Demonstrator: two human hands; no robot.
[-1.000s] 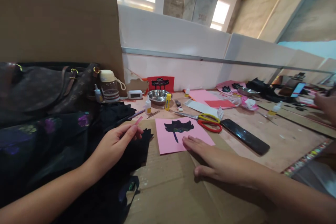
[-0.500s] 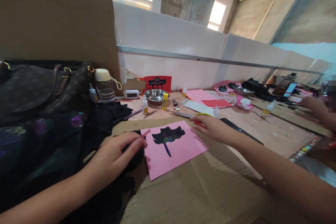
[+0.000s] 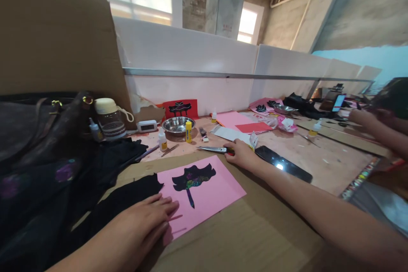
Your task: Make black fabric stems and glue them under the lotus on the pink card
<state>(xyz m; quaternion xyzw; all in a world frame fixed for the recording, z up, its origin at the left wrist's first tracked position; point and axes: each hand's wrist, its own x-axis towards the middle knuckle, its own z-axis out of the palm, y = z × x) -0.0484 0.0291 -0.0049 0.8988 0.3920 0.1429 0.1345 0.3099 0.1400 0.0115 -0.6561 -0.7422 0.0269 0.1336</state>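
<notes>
A pink sheet point(image 3: 219, 195) lies on brown cardboard, with a black roof-shaped cutout point(image 3: 194, 177) and a dark strip point(image 3: 190, 198) below it. My left hand point(image 3: 148, 221) rests at the sheet's left edge, palm down, fingers spread, beside black fabric point(image 3: 134, 193). Beyond the sheet, my right hand point(image 3: 239, 153) has its fingers closed around the handles of the scissors point(image 3: 212, 149), whose blades point left and lie near the cardboard's far edge.
Behind stand a metal bowl point(image 3: 180, 125), a yellow glue stick point(image 3: 188, 131) and a small white bottle point(image 3: 162, 139). A black phone point(image 3: 283, 164) lies beside my right forearm. Bags and a jar point(image 3: 110, 119) are at left; another person's hand point(image 3: 361, 120) is at right.
My left hand has moved from a raised pinch down onto the sheet's lower left, with its fingers spread. My right hand has closed over the scissors' handles. The view has shifted.
</notes>
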